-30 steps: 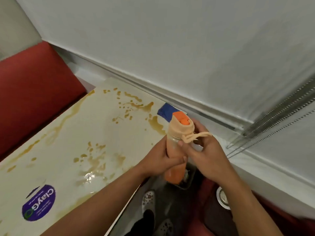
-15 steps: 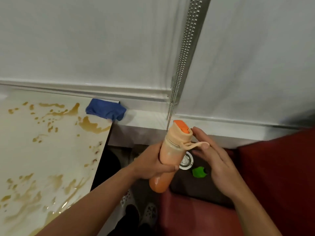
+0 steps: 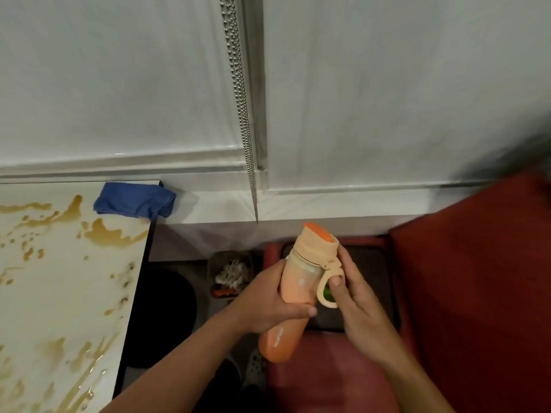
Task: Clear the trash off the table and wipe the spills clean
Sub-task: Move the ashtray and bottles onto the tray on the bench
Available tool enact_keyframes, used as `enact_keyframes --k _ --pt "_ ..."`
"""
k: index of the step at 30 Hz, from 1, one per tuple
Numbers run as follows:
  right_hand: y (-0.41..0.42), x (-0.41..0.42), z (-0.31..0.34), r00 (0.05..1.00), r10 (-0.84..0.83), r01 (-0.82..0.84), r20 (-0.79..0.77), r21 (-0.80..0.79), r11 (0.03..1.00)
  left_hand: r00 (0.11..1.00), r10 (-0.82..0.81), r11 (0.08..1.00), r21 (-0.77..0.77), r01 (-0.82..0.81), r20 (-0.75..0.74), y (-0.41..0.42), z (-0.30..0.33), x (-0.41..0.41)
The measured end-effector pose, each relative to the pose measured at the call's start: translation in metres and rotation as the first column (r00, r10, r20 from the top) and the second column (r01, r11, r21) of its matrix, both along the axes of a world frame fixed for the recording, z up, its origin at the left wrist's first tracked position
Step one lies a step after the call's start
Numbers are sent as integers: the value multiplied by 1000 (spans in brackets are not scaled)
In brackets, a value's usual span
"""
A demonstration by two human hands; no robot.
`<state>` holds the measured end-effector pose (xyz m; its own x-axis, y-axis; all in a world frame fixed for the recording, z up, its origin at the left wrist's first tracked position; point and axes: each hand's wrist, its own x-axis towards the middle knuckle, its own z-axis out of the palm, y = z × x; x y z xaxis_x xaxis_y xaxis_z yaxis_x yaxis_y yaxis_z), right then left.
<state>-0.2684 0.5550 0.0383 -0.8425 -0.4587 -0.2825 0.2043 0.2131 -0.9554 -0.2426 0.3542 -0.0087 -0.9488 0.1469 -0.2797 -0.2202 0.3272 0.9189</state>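
An orange water bottle (image 3: 295,287) with a peach lid and loop handle is held upright over the red seat. My left hand (image 3: 268,305) grips its body from the left. My right hand (image 3: 354,296) rests against the lid and loop handle with its fingers fairly straight. At the left, the cream table (image 3: 59,293) is covered with brown spills (image 3: 110,234). A crumpled blue cloth (image 3: 134,201) lies at the table's far right corner, by the wall.
A red bench seat (image 3: 465,293) fills the right side, with a dark tray-like thing (image 3: 378,263) under the bottle. A bead chain (image 3: 243,114) hangs down the white blind. On the floor between table and seat lies a box of crumpled trash (image 3: 232,274).
The view has swung right, from the table toward the red seat. The bottle has gone with my hands, and my right hand has come in against the lid and handle.
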Motion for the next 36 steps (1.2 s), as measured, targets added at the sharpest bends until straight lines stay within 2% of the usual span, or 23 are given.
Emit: enact_keyframes --k 3,5,8,12,15,20,26,32,36 --pt "3 -14 8 998 55 -55 40 3 998 999 -17 1000 -26 17 -27 8 -3 -6" --pt "1 -24 8 999 29 -32 42 71 997 997 -46 997 -68 42 -61 14 -4 -11" --pt "-3 -32 0 987 -131 150 -90 243 958 993 -90 991 -108 82 -77 24 -12 -19" --pt "8 -37 2 945 -224 285 -239 263 922 987 -141 985 -109 132 -83 32 -16 -33" --pt "25 -51 6 911 -250 346 -327 279 896 974 -192 969 -178 170 -117 33 -17 -49" --pt "55 -85 -1 865 -300 442 -403 328 835 984 -135 942 -323 92 -114 19 -36 -58" --pt "76 -113 -53 843 -329 493 -425 367 789 982 -169 901 -417 118 -88 12 -58 -49" --pt "82 -121 -139 908 -278 403 -313 474 783 976 -206 884 -440 158 -64 12 -77 -40" --pt "82 -121 -175 914 -309 403 -262 509 761 977 -206 879 -450 158 -60 12 -83 -39"
